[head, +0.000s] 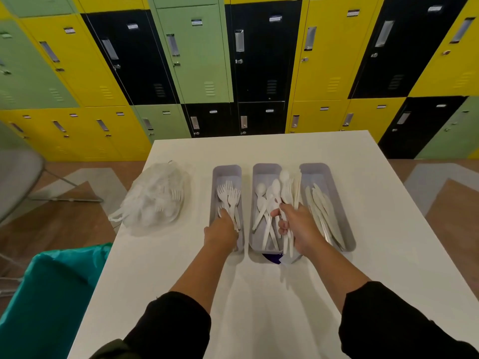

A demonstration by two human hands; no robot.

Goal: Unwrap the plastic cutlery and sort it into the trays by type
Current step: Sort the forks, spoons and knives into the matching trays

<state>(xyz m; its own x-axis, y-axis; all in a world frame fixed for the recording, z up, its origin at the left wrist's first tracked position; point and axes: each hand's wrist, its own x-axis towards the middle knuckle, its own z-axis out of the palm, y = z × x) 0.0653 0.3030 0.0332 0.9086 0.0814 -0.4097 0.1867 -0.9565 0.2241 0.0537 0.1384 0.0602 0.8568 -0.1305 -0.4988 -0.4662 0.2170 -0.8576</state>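
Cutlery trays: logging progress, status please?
Left hand in fork tray, grip on forks. Right hand grips mixed cutlery over spoon tray. Knife tray loaded. Bag still holds cutlery.

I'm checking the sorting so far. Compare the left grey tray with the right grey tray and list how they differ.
The left grey plastic tray holds white plastic forks; the right grey plastic tray holds white plastic knives. The left hand reaches into the left tray, while no hand is in the right tray. The left tray looks a little shorter than the right tray. Both are long, narrow, rounded trays standing side by side on the white table.
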